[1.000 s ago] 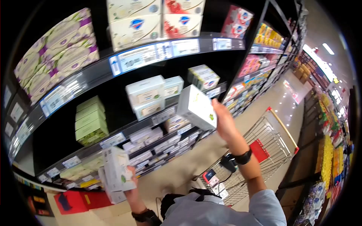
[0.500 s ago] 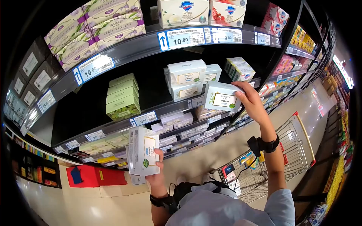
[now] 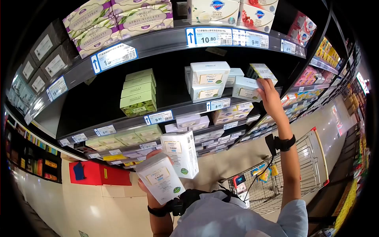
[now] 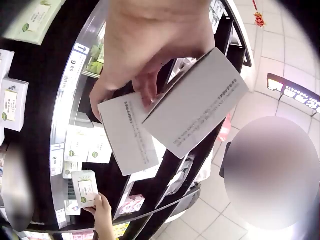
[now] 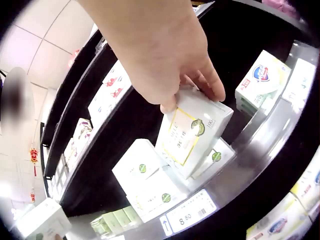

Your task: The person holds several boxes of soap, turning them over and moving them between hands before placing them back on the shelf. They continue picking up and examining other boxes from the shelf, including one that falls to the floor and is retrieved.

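Observation:
My left hand (image 4: pixel 155 47) holds two white soap boxes, a nearer one (image 3: pixel 160 179) and a farther one (image 3: pixel 182 154), splayed apart with fingers between them. Both are in front of the shelf, low near my body. At the shelf's front edge, my right hand (image 3: pixel 271 100) grips another white soap box (image 5: pixel 192 127) by its upper end, thumb on one side and fingers on the other. That box leans tilted over a white box lying on the shelf. Left of it stands a stack of matching white boxes (image 3: pixel 209 81).
Green soap boxes (image 3: pixel 138 93) are stacked farther left on the same shelf (image 3: pixel 177 103). A yellow-and-white carton (image 3: pixel 262 72) sits behind my right hand. Above runs a shelf with Safeguard boxes (image 3: pixel 215 12). A shopping cart (image 3: pixel 308 158) stands at the right, a red box (image 3: pixel 114 173) on the floor at left.
My right hand has brought its box right and back to the shelf. The two boxes in my left hand, earlier held together, have spread apart and tilted. The head view has shifted.

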Available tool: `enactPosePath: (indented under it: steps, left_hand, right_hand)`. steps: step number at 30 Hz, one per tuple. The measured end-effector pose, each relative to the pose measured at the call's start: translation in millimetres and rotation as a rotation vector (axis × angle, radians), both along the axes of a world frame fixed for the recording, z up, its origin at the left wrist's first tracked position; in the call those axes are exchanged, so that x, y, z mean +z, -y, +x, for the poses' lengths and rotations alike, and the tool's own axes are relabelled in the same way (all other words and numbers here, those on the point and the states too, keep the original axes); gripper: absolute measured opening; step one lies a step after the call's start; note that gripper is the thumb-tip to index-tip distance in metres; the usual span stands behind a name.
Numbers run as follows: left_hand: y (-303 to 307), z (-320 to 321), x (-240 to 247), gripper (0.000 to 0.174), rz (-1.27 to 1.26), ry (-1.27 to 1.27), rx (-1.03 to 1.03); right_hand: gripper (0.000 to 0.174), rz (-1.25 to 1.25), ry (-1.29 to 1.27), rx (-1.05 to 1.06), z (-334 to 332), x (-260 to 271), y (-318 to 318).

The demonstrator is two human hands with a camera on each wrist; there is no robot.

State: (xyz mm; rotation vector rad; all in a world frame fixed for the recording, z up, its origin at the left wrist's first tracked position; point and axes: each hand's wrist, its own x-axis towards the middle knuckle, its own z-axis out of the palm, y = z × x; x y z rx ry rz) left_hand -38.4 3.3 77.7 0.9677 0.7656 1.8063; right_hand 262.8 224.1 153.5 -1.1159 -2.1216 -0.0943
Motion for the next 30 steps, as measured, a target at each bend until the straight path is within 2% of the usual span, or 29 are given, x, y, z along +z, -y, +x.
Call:
enactPosePath:
  steps: [3,8,10,13,16,18,23,29,30]
  left_hand:
    - [3,0,-1,0.092,-0.035,-0.014,0.007]
    - [6,3,4,0.096,-0.077,-0.013,0.048]
    - [4,0,0,0.095,-0.006,0.024,-0.048]
    - [0,-4,-7,0.094,0.084,0.027,-0.054]
    - [0,-3,-6,0.095,0.060,0.031,-0.034]
    - [1,-3,-5,0.095,0.035,0.011,-0.030]
    - [-1,-4,-6,0.095,0.033,0.012,-0.036]
    - [-5,-2,-6,0.093,-0.029,0.033,-0.052]
    - [-8,2,-5,0.086,0.063,0.008,-0.005]
  right_hand:
    - [0.025,0.037,0.020,-0.028,4,-10,-19]
    - [0.026,-0.006,-0.038,0.067,4,-16,-33]
    - [0.026,-0.036,-0.051,0.080,4,-17,-37]
    - [0.026,-0.027,-0.058,0.107,2,-17,-43]
    - [0.025,-0.003,-0.068,0.128,-1,-13,-45]
    - [0.024,-0.093,-0.120,0.147,-5,-11,-44]
    - [0.023,-0.060,-0.089,0.180,-9,-14,-50]
    - [0.023,-0.106,-0.090,0.197,-16,-15,-62]
    - [0.023,-0.085,-0.055,0.219,-18,-15,-61]
